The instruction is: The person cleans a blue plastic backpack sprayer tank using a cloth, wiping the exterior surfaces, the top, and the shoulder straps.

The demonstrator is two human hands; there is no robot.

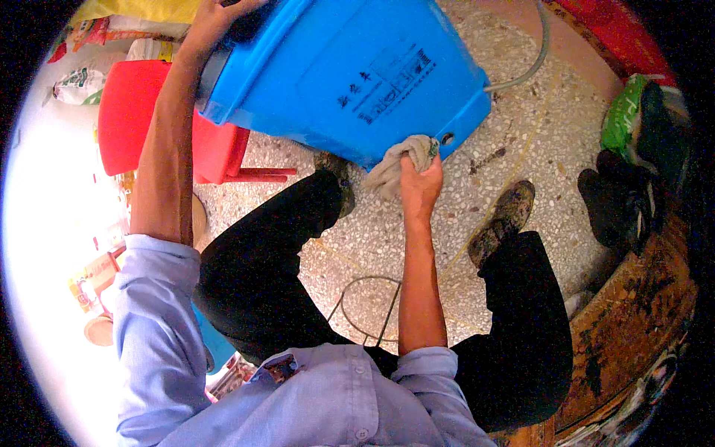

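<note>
A large blue plastic appliance casing (313,72) with printed dark writing lies tilted before me. My right hand (423,181) grips a bunched, greyish cloth (394,162) against the casing's lower edge, beside a small round hole (447,138). At the top left, my left hand (226,14) is at the casing's dark rim; its fingers are partly cut off by the picture's edge, so its hold cannot be told. From the casing's right side runs a grey hose (525,75).
Left of the casing stands a red plastic chair (131,117). A round metal wire stand (368,279) is on the speckled floor between my legs. At the right are a green bag (623,117), dark shoes (609,201) and worn wooden furniture (625,335).
</note>
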